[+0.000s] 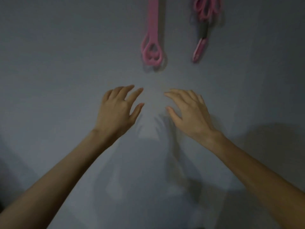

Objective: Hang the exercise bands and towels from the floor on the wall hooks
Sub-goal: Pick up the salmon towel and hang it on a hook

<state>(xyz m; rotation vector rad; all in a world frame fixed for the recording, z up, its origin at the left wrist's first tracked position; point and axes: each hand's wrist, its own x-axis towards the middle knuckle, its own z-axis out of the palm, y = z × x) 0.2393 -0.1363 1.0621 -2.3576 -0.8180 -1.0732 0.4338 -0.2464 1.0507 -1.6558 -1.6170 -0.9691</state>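
Note:
A pink exercise band [152,28] hangs down the grey wall at top centre, its lower end in loops. To its right hangs a pink skipping rope [205,12] in coils, with a dark and pink handle dangling below. The hooks are out of frame above. My left hand [118,109] and my right hand [189,111] are raised in front of the wall below these items, fingers spread, holding nothing. No towel shows.
The grey wall [57,55] fills the whole view, with soft shadows of my arms and head on its lower part. The picture is dim and slightly blurred.

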